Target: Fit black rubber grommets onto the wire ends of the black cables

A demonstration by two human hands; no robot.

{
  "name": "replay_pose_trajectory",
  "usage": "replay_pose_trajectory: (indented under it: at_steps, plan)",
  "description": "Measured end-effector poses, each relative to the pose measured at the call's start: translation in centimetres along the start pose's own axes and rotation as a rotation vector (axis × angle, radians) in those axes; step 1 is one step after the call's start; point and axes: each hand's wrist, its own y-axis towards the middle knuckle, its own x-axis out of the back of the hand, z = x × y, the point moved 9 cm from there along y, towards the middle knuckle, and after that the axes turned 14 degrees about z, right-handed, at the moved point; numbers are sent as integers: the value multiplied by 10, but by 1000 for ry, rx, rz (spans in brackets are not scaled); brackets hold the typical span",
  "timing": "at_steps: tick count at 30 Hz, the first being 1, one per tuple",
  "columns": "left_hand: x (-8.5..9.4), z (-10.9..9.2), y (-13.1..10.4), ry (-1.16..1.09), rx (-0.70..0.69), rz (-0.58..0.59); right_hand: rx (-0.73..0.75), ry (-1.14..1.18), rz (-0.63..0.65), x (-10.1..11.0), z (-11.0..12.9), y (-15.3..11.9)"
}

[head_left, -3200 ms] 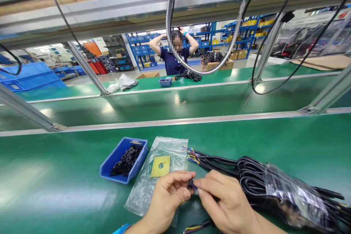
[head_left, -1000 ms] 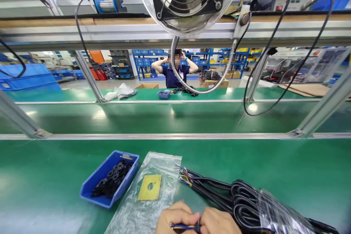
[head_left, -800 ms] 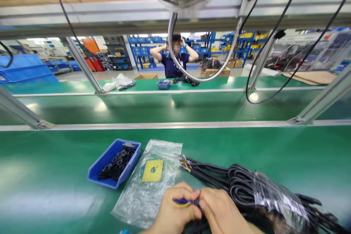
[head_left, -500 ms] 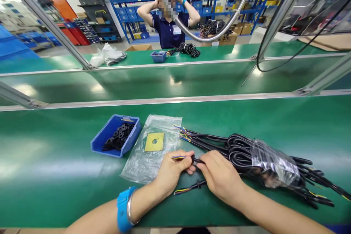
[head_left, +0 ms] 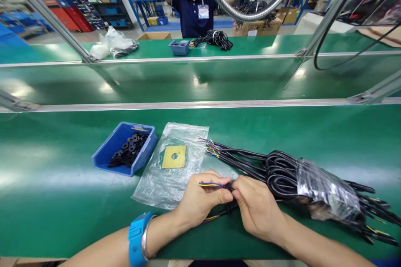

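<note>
My left hand [head_left: 200, 200] is closed, thumb and fingers pinching a small black grommet [head_left: 229, 186] at the end of a black cable. Blue and yellow wires [head_left: 211, 184] stick out leftward from it, across my left fingers. Close against that, my right hand [head_left: 260, 208] is closed round the same cable, which its fingers mostly hide. Under both hands lies a second cable end [head_left: 216, 217], partly covered, with a black piece around it. To the right rests a bundle of black cables [head_left: 278, 175], wrapped in clear plastic, its stripped wire ends pointing left.
A blue bin [head_left: 106, 146] holds many small black parts [head_left: 130, 150]. Beside it, a clear plastic bag [head_left: 150, 187] lies flat under a yellow square [head_left: 169, 159] with a hole. Metal frame bars [head_left: 200, 104] cross behind. Opposite, a person [head_left: 196, 16] has both arms raised.
My two hands have come closer together, and the grommet is now more covered by fingers. The view has tilted down, and my hands now hide more of the second cable end.
</note>
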Motion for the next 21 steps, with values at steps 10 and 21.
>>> replay_pose_trajectory:
  at_steps: [10,21]
  plan:
    - [8,12,8,-98,86,2,-117,42,125,-6,-11,5]
    - [1,-17,-3,270,-99,21,-5,200,138,-3,-6,3]
